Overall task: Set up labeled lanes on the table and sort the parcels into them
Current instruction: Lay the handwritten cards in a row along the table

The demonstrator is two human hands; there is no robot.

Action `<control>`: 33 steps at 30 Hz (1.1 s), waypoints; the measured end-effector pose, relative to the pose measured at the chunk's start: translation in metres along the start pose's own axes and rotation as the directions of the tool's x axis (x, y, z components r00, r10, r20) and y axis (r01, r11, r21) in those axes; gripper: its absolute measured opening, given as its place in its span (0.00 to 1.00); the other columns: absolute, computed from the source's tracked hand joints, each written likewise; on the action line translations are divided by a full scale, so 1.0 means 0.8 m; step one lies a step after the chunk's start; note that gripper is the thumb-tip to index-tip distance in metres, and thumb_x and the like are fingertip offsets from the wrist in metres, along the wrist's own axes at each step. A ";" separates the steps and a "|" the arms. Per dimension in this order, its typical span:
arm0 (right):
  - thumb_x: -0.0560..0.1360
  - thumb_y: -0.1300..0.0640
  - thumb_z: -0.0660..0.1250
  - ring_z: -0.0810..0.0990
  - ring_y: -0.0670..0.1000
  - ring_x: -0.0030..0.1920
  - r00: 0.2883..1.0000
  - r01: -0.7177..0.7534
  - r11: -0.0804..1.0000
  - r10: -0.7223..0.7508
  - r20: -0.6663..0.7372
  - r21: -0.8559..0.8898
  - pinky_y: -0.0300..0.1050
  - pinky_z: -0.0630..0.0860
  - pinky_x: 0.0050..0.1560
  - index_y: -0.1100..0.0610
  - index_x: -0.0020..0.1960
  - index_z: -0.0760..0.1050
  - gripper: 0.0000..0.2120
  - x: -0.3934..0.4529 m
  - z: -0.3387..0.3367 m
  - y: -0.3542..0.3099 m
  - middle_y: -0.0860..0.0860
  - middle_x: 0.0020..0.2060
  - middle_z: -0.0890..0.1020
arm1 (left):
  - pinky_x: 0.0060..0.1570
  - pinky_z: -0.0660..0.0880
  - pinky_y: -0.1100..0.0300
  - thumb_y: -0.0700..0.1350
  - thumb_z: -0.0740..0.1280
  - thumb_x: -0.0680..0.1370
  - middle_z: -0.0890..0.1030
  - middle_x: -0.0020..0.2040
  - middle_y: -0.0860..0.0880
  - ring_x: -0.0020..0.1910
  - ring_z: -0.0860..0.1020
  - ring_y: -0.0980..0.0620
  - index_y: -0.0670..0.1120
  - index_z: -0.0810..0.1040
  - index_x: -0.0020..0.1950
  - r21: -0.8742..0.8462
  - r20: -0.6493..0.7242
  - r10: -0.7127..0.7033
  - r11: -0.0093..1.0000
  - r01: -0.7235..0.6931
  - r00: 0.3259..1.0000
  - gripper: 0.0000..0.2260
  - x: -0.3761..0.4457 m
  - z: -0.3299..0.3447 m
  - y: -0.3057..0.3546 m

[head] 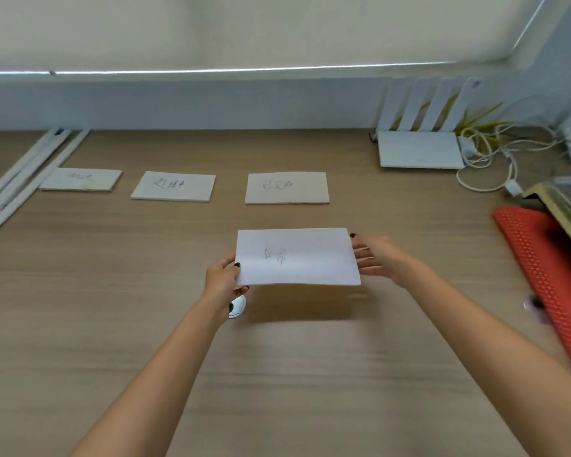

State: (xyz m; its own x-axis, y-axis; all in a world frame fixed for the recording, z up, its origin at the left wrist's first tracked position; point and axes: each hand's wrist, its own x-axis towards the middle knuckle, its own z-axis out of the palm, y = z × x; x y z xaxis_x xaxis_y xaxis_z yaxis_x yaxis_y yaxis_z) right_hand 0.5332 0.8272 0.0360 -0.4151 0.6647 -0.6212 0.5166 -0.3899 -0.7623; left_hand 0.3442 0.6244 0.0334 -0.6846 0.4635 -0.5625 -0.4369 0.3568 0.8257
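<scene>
Pinching opposite short edges — both hands' fingers (pixel 236 264) — handwritten label sheet (pixel 297 257) above bare table (pixel 277 374).

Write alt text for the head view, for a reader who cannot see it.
Both hands, left hand and right hand, hold a handwritten white label sheet by its side edges above a wooden table. Three label cards already lie in a row farther back. A white router with cables and a red mat sit right.
</scene>
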 end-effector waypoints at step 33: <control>0.73 0.67 0.68 0.77 0.49 0.33 0.941 0.259 0.956 -0.217 -0.260 0.140 0.40 0.73 0.33 0.61 0.53 0.77 0.10 -0.194 -0.286 0.120 0.52 0.38 0.80 | 0.42 0.78 0.59 0.25 0.58 0.73 0.77 0.52 0.40 0.48 0.77 0.44 0.37 0.71 0.64 -0.051 0.010 0.136 0.990 -0.135 0.991 0.20 -0.241 0.229 -0.056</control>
State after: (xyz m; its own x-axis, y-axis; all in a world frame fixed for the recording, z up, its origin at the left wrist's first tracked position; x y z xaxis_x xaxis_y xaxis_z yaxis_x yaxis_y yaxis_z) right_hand 0.8186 0.8328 0.1006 -0.3075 0.8758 -0.3722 0.2815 -0.2899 -0.9147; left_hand 0.6025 0.6675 0.0975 -0.7319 0.5153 -0.4458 -0.3698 0.2492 0.8951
